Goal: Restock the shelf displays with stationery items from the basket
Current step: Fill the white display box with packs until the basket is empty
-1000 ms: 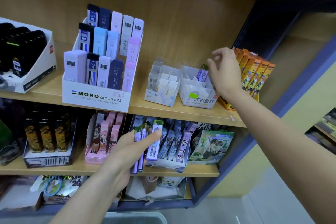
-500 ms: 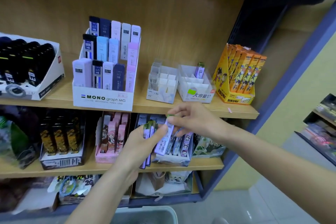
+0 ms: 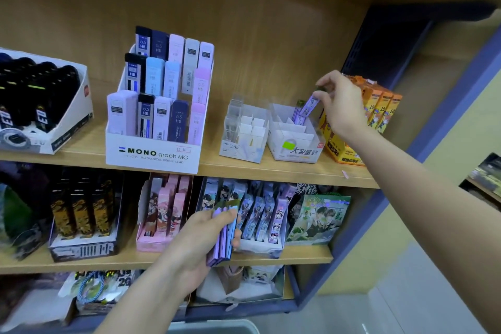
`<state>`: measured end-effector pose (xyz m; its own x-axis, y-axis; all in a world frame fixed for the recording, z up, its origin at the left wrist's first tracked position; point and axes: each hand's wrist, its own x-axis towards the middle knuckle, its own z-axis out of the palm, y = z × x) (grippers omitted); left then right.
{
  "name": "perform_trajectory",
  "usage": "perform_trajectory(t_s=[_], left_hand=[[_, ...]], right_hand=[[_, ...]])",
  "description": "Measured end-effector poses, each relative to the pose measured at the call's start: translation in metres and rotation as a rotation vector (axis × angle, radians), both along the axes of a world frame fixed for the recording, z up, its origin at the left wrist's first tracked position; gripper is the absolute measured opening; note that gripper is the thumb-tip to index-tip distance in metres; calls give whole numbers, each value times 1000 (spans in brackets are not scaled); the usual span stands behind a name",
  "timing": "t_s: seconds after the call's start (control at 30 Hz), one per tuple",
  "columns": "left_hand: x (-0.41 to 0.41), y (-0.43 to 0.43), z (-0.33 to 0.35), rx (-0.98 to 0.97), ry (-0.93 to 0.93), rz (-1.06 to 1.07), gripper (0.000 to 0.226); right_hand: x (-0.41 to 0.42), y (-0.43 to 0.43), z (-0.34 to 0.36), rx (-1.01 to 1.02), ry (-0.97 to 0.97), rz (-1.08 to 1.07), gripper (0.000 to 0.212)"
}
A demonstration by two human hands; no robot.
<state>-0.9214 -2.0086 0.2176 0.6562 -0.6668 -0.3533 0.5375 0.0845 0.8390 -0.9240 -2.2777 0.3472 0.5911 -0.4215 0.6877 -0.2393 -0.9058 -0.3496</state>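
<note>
Left hand (image 3: 199, 241), right hand (image 3: 342, 106) bare; both forearms bare.

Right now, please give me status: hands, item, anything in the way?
Right hand pinches one purple lead case, tilted at back of white divided box. Left hand holds stack of same cases, lower down. Orange display box close behind right hand.

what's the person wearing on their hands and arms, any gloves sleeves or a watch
Nothing that shows. The left hand and right hand are bare: no gloves, rings or watch visible. No sleeve or wristband shows on either arm up to the frame edge.
</note>
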Motion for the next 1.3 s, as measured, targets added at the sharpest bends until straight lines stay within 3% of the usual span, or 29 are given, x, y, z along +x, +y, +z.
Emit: perform_trajectory(t_s=[0.23,0.5,0.63,0.73,0.8,0.93,1.0,1.17,1.23,1.3], left_hand=[[3,-1,1,-29,-39,45,20],[2,-10,3,-61,-123,84,20],[4,-10,-1,-43,-156,74,18],[2,-10,-2,-51,-198,68,16],[0,-9,-1,-35,-258,72,13],[-4,-9,0,-33,-378,68,14],[-4,-9,0,-31,-439,53,16],[-5,-8,1,-28,-458,50,15],[-3,-9,3,-65,-338,97,17],[0,-8,2,-32,-339,129,18]], right_hand=[[17,-21,-6,-49,305,29,12],[17,-20,-18,-88,162,-58,27],[4,10,-21,-111,0,-24,21],[-20,55,-28,-61,-45,132,8],[-38,86,-37,44,48,233,6],[-56,124,-62,352,515,324,25],[-57,130,-73,577,601,374,27],[-60,128,-69,906,471,424,9],[-62,119,-54,885,343,380,7],[-61,102,-34,709,130,304,5]])
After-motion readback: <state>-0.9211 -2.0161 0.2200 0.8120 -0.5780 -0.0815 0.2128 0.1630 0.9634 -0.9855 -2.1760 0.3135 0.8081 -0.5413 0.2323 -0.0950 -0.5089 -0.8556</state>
